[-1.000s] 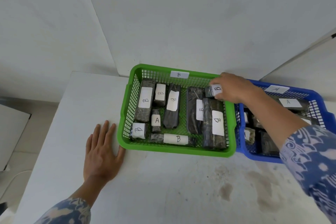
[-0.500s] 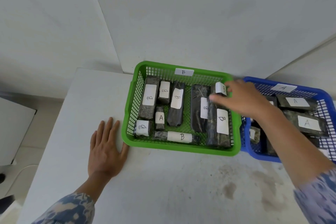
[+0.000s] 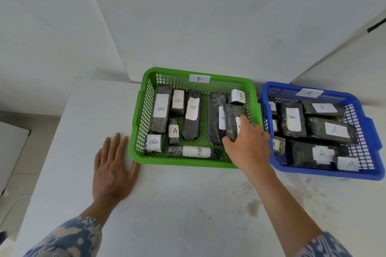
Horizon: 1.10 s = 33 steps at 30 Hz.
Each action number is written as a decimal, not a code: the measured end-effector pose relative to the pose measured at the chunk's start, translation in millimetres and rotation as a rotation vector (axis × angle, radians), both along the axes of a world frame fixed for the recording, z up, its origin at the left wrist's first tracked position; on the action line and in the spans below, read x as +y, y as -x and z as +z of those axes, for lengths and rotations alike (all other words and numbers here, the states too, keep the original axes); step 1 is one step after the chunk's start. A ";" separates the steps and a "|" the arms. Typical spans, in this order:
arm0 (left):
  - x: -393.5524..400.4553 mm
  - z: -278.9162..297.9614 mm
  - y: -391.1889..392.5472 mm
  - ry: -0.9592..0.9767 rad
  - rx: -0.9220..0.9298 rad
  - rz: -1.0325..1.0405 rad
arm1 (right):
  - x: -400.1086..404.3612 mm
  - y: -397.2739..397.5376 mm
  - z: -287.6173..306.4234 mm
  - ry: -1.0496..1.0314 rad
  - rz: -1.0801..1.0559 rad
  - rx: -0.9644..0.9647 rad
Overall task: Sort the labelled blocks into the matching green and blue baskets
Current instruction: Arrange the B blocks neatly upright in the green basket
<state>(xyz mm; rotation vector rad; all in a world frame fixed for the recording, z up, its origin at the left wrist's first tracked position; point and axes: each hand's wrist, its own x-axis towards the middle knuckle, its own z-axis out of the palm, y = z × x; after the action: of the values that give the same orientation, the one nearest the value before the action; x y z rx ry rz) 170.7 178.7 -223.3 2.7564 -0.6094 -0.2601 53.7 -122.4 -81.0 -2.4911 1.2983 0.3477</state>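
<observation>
A green basket [image 3: 136, 123] tagged B holds several dark wrapped blocks with white labels, most marked B and one small block marked A [image 3: 173, 131] near its middle left. A small B block [image 3: 238, 97] lies in the basket's far right corner. My right hand [image 3: 248, 144] reaches into the basket's right side, thumb and fingers curled round the near end of a long dark block [image 3: 232, 120]. The blue basket [image 3: 373, 137] tagged A stands to the right with several A blocks inside. My left hand [image 3: 112, 169] rests flat on the table beside the green basket's near left corner.
Both baskets stand at the far edge of a white table [image 3: 177, 204] against a white wall. The table's left edge drops to the floor. Dark stains mark the tabletop in front of the baskets.
My right hand let go of the small B block in the green basket's far right corner, drew back toward me and now grips the long dark block. The left hand stayed put.
</observation>
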 end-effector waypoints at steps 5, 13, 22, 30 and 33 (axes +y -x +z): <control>-1.7 0.6 -0.3 0.005 -0.001 0.006 | -45.2 19.3 51.1 -0.745 -0.567 -0.839; -2.1 2.4 1.5 0.024 -0.010 0.010 | -35.2 18.1 44.2 -0.509 -0.355 -0.635; -0.2 -0.8 -0.1 0.000 -0.014 0.005 | 3.0 13.1 -30.9 0.202 -0.066 -0.178; 1.0 -1.5 -0.4 -0.012 -0.008 -0.003 | 48.9 -31.5 -13.4 0.219 0.222 -0.333; 0.6 -1.0 0.0 -0.006 -0.010 0.003 | 76.0 -58.1 -24.4 0.115 0.415 -0.245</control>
<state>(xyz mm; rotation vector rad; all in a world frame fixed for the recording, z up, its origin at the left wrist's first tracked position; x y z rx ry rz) 170.7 179.3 -224.3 2.7660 -0.6084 -0.2483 111.8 -46.4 -105.3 -2.7864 0.7222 0.0529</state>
